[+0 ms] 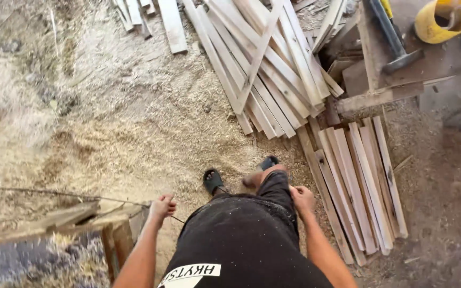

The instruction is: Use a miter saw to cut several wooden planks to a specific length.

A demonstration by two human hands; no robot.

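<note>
1. Two bare hands hang low at the person's sides, seen from above over a black shirt and dark shorts.
2. The left hand (162, 206) is curled into a loose fist just beside the corner of a rough wooden bench (68, 217); a thin dark cord (54, 193) runs from the left across the sawdust toward that fist, but I cannot tell whether the fingers actually pinch it.
3. The right hand (302, 198) rests against the dark shorts (276, 194) at the raised right thigh, fingers bent and close together, seemingly gripping the cloth.
4. Black sandals (213, 180) are on both feet, which stand on a floor thick with sawdust (134, 122).
5. Ahead lies a loose heap of pale wooden slats (265, 64), crossing one another at angles.
6. To the right, a neater row of slats (361, 186) lies side by side on the ground, near the right hand.
7. At the upper right, a hammer (393, 40) lies on a wooden table (380, 96), with a yellow container (444, 21) beside it.
</note>
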